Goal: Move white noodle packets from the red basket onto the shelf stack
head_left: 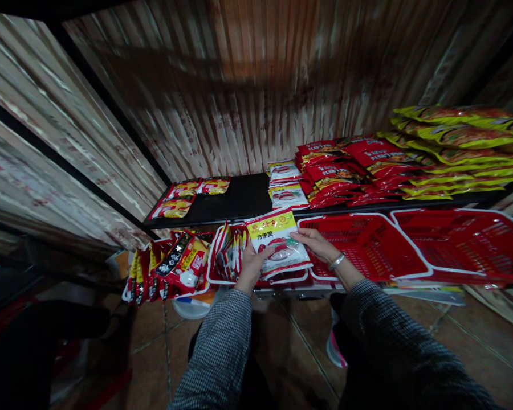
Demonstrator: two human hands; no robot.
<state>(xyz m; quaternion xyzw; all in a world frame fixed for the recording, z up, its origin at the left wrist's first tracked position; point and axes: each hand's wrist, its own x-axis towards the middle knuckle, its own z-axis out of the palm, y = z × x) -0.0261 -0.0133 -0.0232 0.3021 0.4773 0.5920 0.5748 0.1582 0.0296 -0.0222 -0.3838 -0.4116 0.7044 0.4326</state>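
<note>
We grip noodle packet with left hand and right hand, above red basket, near black shelf.

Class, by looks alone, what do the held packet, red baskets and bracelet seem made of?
Packet: probably plastic film, glossy; light glints off its printed surface.
Red baskets: likely moulded plastic, smooth; regular perforations pierce the walls.
Bracelet: perhaps polished metal, from its silvery shine.

The single view came from a camera on the person's head, facing forward and steeply down. It looked along both arms to the hands, close by, taking in the shelf from front edge to back edge, the wall behind and floor below.
</note>
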